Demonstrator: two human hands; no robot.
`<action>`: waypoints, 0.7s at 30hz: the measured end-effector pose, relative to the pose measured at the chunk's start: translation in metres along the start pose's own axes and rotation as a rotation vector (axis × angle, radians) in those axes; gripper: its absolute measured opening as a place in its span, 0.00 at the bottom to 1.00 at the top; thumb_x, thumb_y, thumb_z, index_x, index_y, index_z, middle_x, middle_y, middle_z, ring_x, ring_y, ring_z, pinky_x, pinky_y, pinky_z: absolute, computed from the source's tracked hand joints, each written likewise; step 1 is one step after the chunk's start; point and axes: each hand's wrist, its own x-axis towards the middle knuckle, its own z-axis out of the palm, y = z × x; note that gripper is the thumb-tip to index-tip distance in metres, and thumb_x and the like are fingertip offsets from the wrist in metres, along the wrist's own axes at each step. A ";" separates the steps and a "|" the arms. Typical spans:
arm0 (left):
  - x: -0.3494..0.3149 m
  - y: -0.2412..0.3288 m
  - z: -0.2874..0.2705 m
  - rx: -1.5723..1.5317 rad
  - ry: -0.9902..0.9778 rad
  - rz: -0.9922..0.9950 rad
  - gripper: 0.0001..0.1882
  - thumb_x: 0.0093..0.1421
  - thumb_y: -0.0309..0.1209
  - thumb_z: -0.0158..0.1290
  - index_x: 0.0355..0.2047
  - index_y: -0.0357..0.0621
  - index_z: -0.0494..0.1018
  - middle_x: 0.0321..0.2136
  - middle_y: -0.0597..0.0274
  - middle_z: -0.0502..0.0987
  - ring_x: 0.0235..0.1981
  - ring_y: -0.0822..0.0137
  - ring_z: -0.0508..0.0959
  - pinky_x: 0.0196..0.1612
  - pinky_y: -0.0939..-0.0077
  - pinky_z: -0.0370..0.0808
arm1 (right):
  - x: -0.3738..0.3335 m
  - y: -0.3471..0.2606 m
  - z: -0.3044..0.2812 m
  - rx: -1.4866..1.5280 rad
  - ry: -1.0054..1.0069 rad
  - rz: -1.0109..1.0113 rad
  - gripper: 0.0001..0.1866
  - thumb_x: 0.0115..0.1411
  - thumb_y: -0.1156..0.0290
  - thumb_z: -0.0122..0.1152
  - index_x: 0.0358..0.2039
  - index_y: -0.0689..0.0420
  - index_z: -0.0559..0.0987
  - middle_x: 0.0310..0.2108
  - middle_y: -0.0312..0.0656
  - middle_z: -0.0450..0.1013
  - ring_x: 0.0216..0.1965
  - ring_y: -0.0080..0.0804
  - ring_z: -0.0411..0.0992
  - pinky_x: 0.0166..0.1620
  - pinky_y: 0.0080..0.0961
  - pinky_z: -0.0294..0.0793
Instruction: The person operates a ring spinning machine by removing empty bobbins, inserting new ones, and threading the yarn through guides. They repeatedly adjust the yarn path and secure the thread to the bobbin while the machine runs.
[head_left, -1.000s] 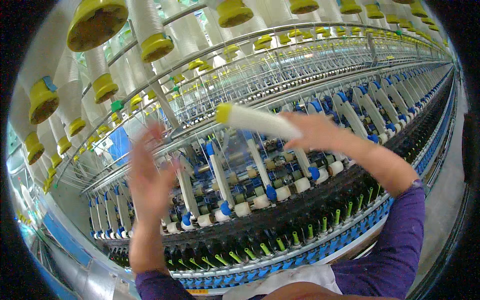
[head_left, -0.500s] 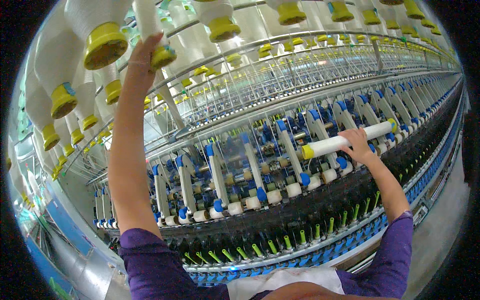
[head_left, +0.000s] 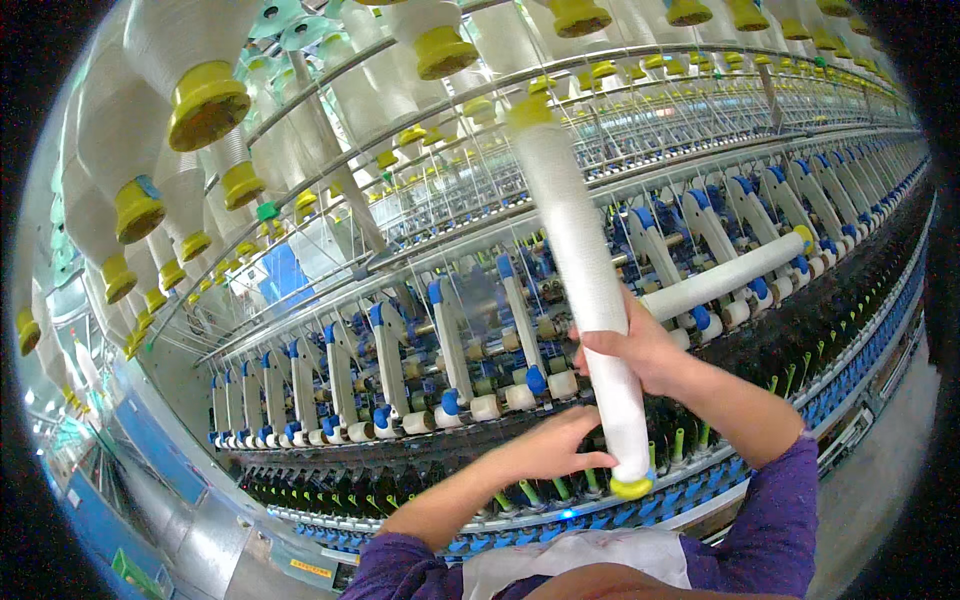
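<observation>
A long white roving bobbin (head_left: 580,270) with yellow ends stands tilted in front of me, its top leaning left and blurred. My right hand (head_left: 645,345) wraps round its lower middle. Beside its bottom end is my left hand (head_left: 555,445), fingers and thumb apart, the thumb at or close to the bobbin's side; whether it touches I cannot tell. A second roving bobbin (head_left: 735,275), also white with a yellow end, lies across the blue-tipped pressure arms (head_left: 710,225) to the right, its left end hidden behind my right hand.
Full roving bobbins (head_left: 195,60) with yellow bases hang overhead in rows. Below the arms run white rollers (head_left: 485,407), then green spindles (head_left: 680,443) along a blue rail. A metal guide rail (head_left: 440,250) crosses behind. Grey floor (head_left: 210,545) shows at lower left.
My left hand has come down from the overhead bobbin at upper left to the held bobbin's lower end. My right hand has left the lying bobbin and now grips the tilted one.
</observation>
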 end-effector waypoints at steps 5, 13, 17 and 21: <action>-0.064 0.061 -0.147 -0.058 0.929 -0.028 0.22 0.53 0.39 0.53 0.45 0.38 0.70 0.43 0.55 0.72 0.45 0.60 0.72 0.51 0.65 0.65 | 0.003 -0.054 -0.061 -0.933 0.304 -0.214 0.36 0.51 0.60 0.63 0.56 0.57 0.59 0.47 0.47 0.68 0.38 0.43 0.72 0.44 0.34 0.72; -0.045 0.148 -0.344 -0.342 1.181 0.373 0.28 0.55 0.43 0.51 0.51 0.40 0.62 0.45 0.46 0.71 0.46 0.49 0.72 0.51 0.54 0.68 | 0.011 -0.070 -0.199 -1.887 0.443 -0.396 0.32 0.49 0.62 0.60 0.56 0.50 0.65 0.52 0.45 0.64 0.58 0.44 0.56 0.62 0.44 0.45; -0.025 0.157 -0.391 -0.321 1.078 0.320 0.22 0.58 0.41 0.49 0.50 0.44 0.64 0.35 0.46 0.74 0.36 0.49 0.77 0.44 0.57 0.75 | 0.004 -0.028 -0.235 -1.905 0.482 -0.010 0.27 0.58 0.54 0.50 0.57 0.47 0.64 0.57 0.43 0.60 0.62 0.44 0.50 0.63 0.50 0.36; -0.007 0.152 -0.407 -0.292 1.023 0.242 0.24 0.56 0.43 0.52 0.51 0.48 0.65 0.33 0.52 0.75 0.29 0.54 0.78 0.33 0.63 0.79 | 0.002 -0.014 -0.248 -1.871 0.480 -0.146 0.19 0.60 0.54 0.46 0.47 0.50 0.73 0.47 0.41 0.68 0.55 0.40 0.60 0.62 0.50 0.42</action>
